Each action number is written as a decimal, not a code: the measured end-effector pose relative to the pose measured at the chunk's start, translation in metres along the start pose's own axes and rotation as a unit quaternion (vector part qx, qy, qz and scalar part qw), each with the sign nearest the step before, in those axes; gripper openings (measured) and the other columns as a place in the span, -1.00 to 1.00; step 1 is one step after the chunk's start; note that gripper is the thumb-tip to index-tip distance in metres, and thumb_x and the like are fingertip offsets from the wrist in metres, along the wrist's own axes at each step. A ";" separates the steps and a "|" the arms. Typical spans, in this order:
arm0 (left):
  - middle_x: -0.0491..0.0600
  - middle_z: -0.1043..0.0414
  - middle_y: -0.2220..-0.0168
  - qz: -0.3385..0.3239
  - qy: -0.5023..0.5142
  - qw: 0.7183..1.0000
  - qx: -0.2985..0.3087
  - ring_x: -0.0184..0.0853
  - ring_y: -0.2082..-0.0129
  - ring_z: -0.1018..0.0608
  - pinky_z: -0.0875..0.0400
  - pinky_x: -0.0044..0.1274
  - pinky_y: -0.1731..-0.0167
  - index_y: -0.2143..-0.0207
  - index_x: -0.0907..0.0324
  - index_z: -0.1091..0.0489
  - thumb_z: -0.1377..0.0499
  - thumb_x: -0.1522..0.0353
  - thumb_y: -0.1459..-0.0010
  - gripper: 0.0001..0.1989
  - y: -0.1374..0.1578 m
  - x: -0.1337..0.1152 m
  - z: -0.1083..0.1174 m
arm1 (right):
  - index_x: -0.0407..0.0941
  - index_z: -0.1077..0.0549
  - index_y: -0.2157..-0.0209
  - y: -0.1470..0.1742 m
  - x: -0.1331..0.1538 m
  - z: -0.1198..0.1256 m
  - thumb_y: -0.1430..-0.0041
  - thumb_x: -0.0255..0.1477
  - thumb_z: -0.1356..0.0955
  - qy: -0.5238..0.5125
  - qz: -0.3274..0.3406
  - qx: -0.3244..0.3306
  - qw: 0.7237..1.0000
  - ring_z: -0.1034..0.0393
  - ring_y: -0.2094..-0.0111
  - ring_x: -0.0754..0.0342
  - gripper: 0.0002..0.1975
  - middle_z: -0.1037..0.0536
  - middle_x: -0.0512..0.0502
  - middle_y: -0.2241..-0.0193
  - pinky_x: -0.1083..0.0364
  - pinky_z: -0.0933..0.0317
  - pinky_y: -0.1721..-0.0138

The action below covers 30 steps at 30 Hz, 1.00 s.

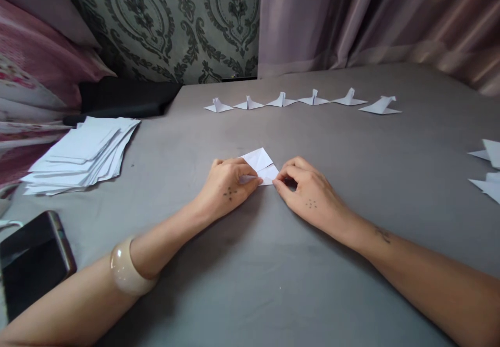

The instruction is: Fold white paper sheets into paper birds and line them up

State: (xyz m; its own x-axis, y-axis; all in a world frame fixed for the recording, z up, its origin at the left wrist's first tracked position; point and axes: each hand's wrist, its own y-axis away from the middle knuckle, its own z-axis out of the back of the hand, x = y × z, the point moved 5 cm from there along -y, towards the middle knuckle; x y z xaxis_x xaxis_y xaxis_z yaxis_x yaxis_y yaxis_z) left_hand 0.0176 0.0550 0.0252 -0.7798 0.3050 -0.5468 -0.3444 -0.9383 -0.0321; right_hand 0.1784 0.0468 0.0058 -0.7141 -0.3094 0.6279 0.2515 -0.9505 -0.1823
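A small white sheet of folded paper (259,160) lies at the middle of the grey surface, with creases and a folded flap showing. My left hand (233,181) covers its left part, thumb and fingers closed on the near edge. At the right corner of the paper, the thumb and fingertips of my right hand (301,184) are pinched together on it. The part of the paper under my left fingers is hidden.
Several folded white paper birds (282,100) stand in a row at the back, and more folded pieces (491,151) sit at the right edge. Left are a stack of white paper (84,151), a black cloth-like item (128,97) and a phone (33,263).
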 end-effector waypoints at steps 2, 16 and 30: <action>-0.02 -0.52 0.29 0.013 0.008 1.000 0.010 -0.33 0.35 -0.48 -0.24 -0.52 0.33 0.43 0.20 -0.51 -0.17 0.33 -0.14 -0.83 -0.001 0.001 0.000 | -0.09 -0.46 0.46 -0.002 -0.001 0.000 -0.15 -0.48 -0.34 -0.010 -0.011 0.005 1.000 -0.37 0.29 0.10 -0.89 -0.45 -0.03 0.31 0.09 -0.25 0.23; -0.01 -0.53 0.33 0.030 0.024 0.999 0.030 -0.33 0.43 -0.48 -0.28 -0.53 0.42 0.41 0.19 -0.53 -0.17 0.28 -0.12 -0.80 -0.006 0.006 0.001 | -0.09 -0.44 0.56 -0.010 -0.012 0.000 -0.12 -0.40 -0.33 -0.040 -0.038 0.054 0.997 -0.34 0.44 0.20 -0.80 -0.44 0.00 0.20 0.11 -0.20 0.39; -0.01 -0.51 0.34 0.023 0.032 0.998 0.041 -0.36 0.44 -0.45 -0.25 -0.56 0.48 0.36 0.20 -0.53 -0.15 0.28 -0.14 -0.79 -0.006 0.009 -0.001 | -0.10 -0.44 0.47 -0.012 -0.015 0.004 -0.17 -0.41 -0.31 -0.035 -0.008 0.098 0.995 -0.36 0.38 0.18 -0.84 -0.44 -0.01 0.15 0.10 -0.25 0.27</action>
State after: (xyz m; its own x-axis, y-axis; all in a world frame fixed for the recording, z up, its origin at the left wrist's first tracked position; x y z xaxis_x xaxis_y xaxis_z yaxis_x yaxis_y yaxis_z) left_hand 0.0128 0.0628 0.0201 -0.7613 0.2485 -0.5988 -0.3528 -0.9337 0.0612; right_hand 0.1884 0.0629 0.0019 -0.6735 -0.2855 0.6818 0.3682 -0.9294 -0.0254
